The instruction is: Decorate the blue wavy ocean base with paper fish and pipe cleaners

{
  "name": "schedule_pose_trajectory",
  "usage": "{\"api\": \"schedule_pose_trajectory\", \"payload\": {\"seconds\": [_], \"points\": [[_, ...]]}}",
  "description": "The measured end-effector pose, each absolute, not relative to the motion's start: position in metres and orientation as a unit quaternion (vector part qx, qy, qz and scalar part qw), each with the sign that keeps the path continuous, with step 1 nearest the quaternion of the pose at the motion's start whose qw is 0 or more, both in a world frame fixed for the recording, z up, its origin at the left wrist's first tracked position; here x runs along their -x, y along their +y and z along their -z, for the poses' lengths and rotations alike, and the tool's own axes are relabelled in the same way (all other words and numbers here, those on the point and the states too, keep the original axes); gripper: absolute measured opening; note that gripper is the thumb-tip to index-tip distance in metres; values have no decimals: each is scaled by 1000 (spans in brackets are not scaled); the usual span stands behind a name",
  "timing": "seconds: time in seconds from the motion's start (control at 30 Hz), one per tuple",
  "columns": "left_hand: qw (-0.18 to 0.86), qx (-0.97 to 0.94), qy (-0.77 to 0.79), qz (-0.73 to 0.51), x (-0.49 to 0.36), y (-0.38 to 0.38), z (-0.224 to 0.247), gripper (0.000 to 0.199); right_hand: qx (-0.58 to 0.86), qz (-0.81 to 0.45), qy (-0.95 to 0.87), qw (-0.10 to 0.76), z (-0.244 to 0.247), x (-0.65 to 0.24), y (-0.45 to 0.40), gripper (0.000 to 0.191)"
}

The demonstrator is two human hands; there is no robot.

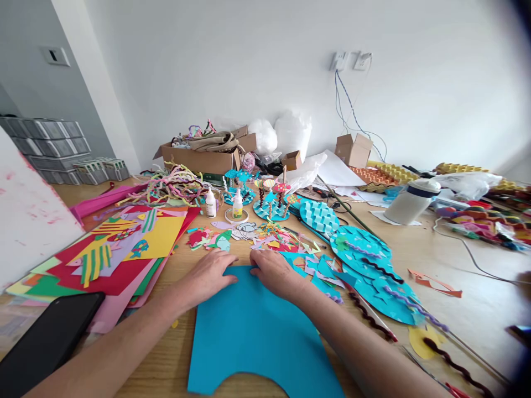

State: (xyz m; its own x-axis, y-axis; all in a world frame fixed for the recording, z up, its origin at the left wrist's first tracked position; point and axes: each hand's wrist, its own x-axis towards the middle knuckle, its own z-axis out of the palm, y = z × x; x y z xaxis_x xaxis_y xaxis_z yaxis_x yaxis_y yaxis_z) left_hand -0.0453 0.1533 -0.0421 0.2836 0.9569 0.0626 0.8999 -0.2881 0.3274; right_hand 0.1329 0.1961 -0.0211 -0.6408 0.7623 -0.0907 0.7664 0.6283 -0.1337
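A blue sheet of card (257, 326) with a curved cut-out in its near edge lies in front of me on the wooden table. My left hand (213, 273) grips its far left corner, thumb on the near side and fingers over the edge. Further right along the same far edge, my right hand (271, 271) holds the sheet with bent fingers, which are partly hidden. Just beyond the hands lie paper fish cut-outs (222, 240) and coloured scraps (276, 240). Blue card offcuts (323, 271) are beside my right hand.
Stacked coloured paper (166, 235) and a black phone (52, 334) lie left. Two glue bottles (211, 203) stand behind the scraps, near finished blue paper models (271, 207). Decorated blue discs (360, 249), wavy pipe cleaners (369, 315) and a white flask (412, 202) are right.
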Motion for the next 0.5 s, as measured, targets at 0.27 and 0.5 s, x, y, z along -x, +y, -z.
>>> {"api": "schedule_pose_trajectory", "payload": {"seconds": [0.27,0.5], "points": [[124,-783,597,-121,40,159,40,28,-430,74,900,5,27,-133,200,15],[112,-789,590,-126,37,160,41,30,-435,77,897,6,31,-131,202,15]]}}
